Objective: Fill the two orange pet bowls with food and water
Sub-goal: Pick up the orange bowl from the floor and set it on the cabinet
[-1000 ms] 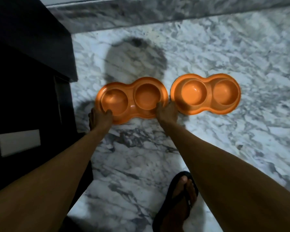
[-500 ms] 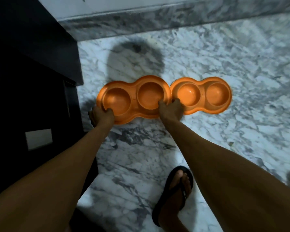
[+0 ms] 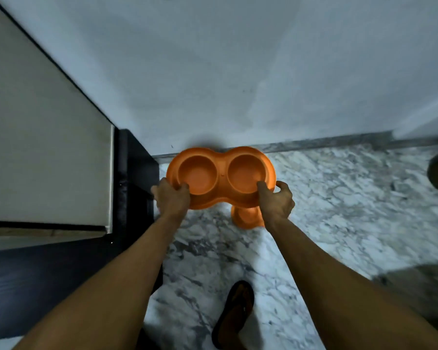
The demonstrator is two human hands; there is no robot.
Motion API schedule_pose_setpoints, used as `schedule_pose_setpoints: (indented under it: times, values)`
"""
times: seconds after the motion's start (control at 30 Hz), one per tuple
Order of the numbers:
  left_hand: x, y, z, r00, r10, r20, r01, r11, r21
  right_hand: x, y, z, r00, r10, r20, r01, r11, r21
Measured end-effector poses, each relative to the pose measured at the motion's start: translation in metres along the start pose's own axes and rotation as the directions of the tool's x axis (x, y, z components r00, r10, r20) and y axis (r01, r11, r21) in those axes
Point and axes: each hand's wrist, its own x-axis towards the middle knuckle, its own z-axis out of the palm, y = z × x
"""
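An orange double pet bowl (image 3: 220, 173) with two round empty wells is held up off the marble floor, level, in front of the wall. My left hand (image 3: 172, 198) grips its left near rim, thumb inside the left well. My right hand (image 3: 276, 200) grips its right near rim, thumb inside the right well. A second orange bowl (image 3: 247, 218) lies on the floor below, mostly hidden behind the lifted bowl and my right hand.
A black cabinet with a pale top (image 3: 46, 147) stands close on the left. A white wall (image 3: 238, 72) with a marble skirting is straight ahead. My foot in a dark sandal (image 3: 235, 314) rests on the grey marble floor (image 3: 352, 210). A dark shape sits at the right edge.
Both hands have raised the left double bowl off the floor, and the view has tilted up toward the wall. The other bowl stays on the floor, now mostly covered.
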Motion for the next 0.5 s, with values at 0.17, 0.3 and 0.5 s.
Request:
schedule_pose_setpoints:
  times: [0.17, 0.3, 0.5]
  values:
    - [-0.067, 0.058, -0.082, 0.997, 0.073, -0.007, -0.074, 0.991, -0.111, -0.080, -0.071, -0.070, 0.999, -0.046, 0.003, 0.046, 0.996, 0.082]
    - [-0.108, 0.087, -0.143, 0.995, 0.097, -0.040, -0.101, 0.985, -0.141, -0.141, -0.115, -0.107, 0.992, -0.126, -0.014, 0.127, 0.983, 0.131]
    - [-0.166, 0.106, -0.242, 0.984, 0.152, -0.098, -0.174, 0.940, -0.294, -0.242, -0.152, -0.136, 0.975, -0.208, -0.082, 0.220, 0.957, 0.191]
